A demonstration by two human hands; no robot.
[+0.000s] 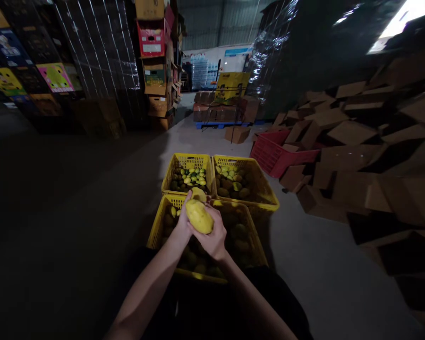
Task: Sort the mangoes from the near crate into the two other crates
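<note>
Two yellow fruits are held close together above the near yellow crate (156, 222). My right hand (214, 236) is wrapped round the nearer fruit (199, 217), which is large and oval. Just beyond it, my left hand (183, 219) holds the farther fruit (198, 194), partly hidden behind the nearer one. Green and yellow fruits lie in the near crate, in shadow. Behind it stand the back left crate (168, 174), with small yellow-green fruits, and the back right crate (265, 189), with mixed fruits.
Flattened and open cardboard boxes (350, 156) are heaped on the right, beside a red crate (276, 153). A loaded blue pallet (219, 125) stands ahead. Stacked boxes (156, 75) and wrapped stacks rise at the back left. Grey floor surrounds the crates.
</note>
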